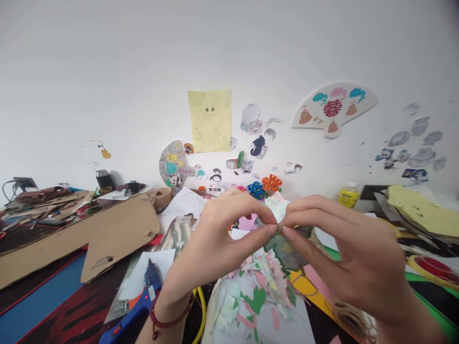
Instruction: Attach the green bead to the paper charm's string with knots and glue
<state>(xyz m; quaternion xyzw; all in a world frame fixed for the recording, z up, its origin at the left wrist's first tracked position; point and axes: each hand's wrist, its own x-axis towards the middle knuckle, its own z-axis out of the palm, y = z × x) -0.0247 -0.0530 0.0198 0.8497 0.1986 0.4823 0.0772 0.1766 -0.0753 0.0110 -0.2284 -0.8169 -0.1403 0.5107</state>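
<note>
My left hand (218,239) and my right hand (351,248) meet at the fingertips in front of me. Each is closed, thumb against index finger, in a pinch on something too small to make out. Just below the fingertips shows a greyish, see-through piece with a dark green edge (283,251); whether it is held or lies behind, I cannot tell. Under the hands, green, pink and pale paper scraps (256,301) cover a white sheet (297,327). A dark red cord bracelet circles my left wrist.
A blue hot glue gun (143,298) lies at the left, near cut cardboard (122,234). Twine (353,317) lies at the lower right. Blue flowers (256,190) and orange flowers (272,184) stand behind the hands. A yellow bottle (348,195) is by the wall.
</note>
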